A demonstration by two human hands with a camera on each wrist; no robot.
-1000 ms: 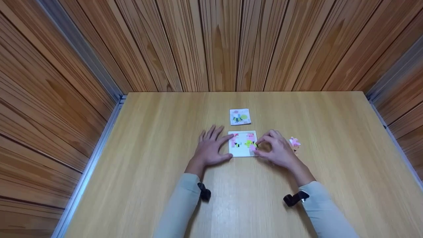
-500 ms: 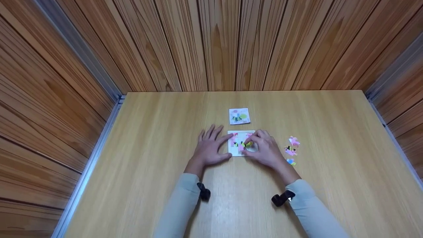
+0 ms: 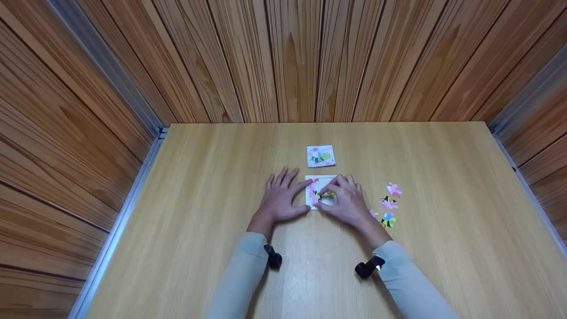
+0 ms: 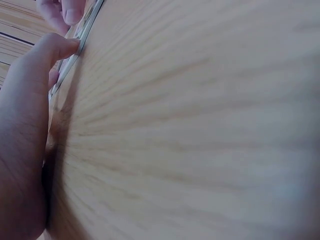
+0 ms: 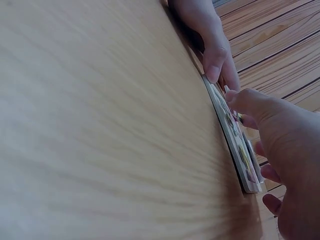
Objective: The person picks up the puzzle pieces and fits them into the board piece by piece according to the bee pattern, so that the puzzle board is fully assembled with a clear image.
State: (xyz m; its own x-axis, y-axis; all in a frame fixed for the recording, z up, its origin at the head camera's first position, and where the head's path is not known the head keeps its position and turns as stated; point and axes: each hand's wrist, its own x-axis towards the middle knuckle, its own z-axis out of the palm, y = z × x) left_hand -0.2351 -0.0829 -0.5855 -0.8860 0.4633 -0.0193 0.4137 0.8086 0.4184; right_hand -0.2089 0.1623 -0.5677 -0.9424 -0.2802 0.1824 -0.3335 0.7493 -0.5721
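A white square puzzle tray (image 3: 328, 178) lies on the table with several pink, yellow and black pieces inside. My left hand (image 3: 282, 199) lies spread at its left side, thumb and index finger touching the rim. Over the tray, my right hand (image 3: 350, 201) pinches a pink puzzle piece (image 3: 315, 199) between thumb and index finger, low at the lower left part. That hand covers the tray's right half in the head view. From the right wrist view, the tray (image 5: 227, 132) appears edge-on, with the right thumb and fingers close over it.
Loose puzzle pieces (image 3: 389, 202) lie to the right of the tray, one partly hidden by the right wrist. A square picture card (image 3: 321, 156) with a bee lies behind the tray. Wooden plank walls (image 3: 292, 62) stand behind and beside the table (image 3: 212, 177).
My right hand has moved left across the tray with the pink piece, from its right edge to its lower left. More loose pieces at right are uncovered. The left hand stays put.
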